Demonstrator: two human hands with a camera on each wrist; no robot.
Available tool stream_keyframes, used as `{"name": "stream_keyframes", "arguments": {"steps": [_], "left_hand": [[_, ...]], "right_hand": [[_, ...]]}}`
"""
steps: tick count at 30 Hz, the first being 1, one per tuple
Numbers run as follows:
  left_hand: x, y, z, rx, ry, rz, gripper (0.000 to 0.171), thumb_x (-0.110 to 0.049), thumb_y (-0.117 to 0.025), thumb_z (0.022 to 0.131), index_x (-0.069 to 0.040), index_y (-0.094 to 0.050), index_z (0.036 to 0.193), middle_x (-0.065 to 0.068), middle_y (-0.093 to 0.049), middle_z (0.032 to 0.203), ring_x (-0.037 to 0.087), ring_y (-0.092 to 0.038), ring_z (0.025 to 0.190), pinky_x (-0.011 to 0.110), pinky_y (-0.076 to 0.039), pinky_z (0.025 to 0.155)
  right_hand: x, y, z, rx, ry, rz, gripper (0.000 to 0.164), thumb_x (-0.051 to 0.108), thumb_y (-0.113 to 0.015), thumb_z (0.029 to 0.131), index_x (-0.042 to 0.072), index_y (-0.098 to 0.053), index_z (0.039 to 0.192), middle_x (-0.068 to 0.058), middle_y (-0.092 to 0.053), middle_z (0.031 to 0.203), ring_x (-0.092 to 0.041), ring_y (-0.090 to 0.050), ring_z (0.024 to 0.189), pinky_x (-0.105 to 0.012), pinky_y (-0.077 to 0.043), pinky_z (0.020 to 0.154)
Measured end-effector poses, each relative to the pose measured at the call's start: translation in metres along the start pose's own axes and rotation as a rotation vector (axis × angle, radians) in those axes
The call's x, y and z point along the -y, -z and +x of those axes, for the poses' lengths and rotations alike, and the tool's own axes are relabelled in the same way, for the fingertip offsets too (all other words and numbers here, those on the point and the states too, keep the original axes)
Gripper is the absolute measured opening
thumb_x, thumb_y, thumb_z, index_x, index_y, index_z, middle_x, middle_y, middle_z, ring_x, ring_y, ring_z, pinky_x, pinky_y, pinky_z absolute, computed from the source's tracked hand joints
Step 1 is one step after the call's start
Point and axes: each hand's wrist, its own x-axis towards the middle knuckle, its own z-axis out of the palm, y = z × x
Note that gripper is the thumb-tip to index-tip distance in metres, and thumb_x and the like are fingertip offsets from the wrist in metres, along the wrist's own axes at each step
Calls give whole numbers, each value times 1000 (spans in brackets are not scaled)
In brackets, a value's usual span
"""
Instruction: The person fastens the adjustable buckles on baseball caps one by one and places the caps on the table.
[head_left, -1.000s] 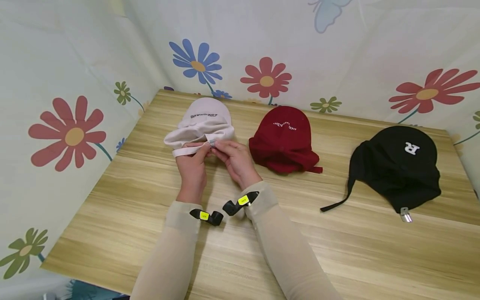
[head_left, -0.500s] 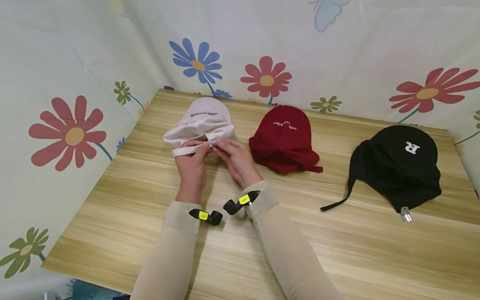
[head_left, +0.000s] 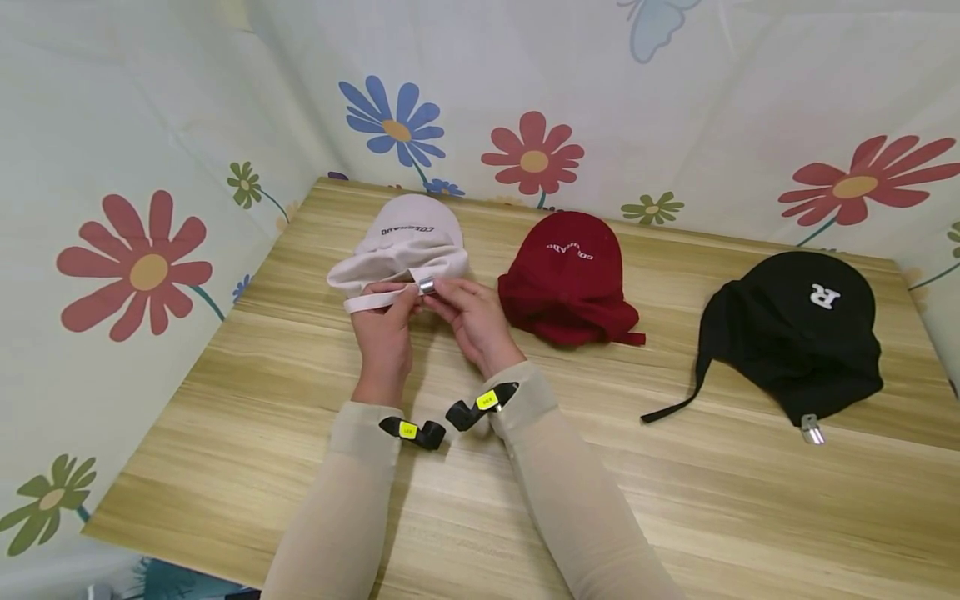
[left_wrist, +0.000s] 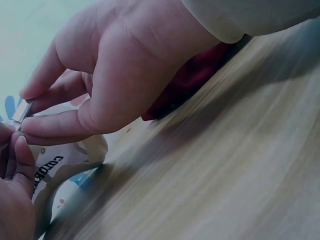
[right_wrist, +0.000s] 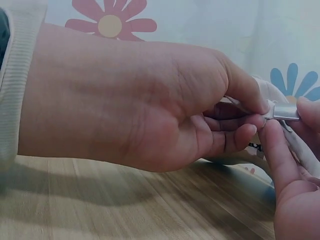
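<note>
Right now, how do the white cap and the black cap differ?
The white cap bears dark lettering; the black cap, a white R. The left grip pinches the white cap's strap and the right grip its buckle, while the black cap's strap lies untouched, apart from its metal clasp. The white cap is leftmost, the black cap rightmost in the head view. Both have a strap with a metal fastener.
</note>
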Motion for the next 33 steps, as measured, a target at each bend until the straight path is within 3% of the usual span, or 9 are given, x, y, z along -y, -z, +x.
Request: {"name": "stream_keyframes", "arguments": {"steps": [14, 28, 33], "left_hand": [[0, -1, 0, 38, -15, -10, 20, 14, -70, 78, -3, -59, 78, 6, -66, 79, 11, -60, 57, 21, -52, 54], [1, -2, 0, 38, -24, 34, 20, 11, -72, 79, -4, -58, 80, 5, -66, 79, 12, -57, 56, 22, -52, 54], [0, -1, 0, 52, 6, 43, 20, 12, -71, 79, -3, -58, 82, 5, -63, 81, 12, -58, 59, 22, -53, 57]], "right_hand": [[1, -1, -1, 5, 11, 25, 22, -3, -56, 94, 6, -69, 78, -7, -65, 91, -12, -69, 78, -23, -58, 79], [0, -1, 0, -22, 23, -37, 23, -2, -53, 96, 8, -64, 78, -5, -62, 93, -10, -68, 80, -21, -58, 76], [1, -1, 1, -35, 22, -37, 18, -2, -54, 96, 5, -63, 82, -6, -63, 92, -11, -67, 80, -21, -58, 75]]}}
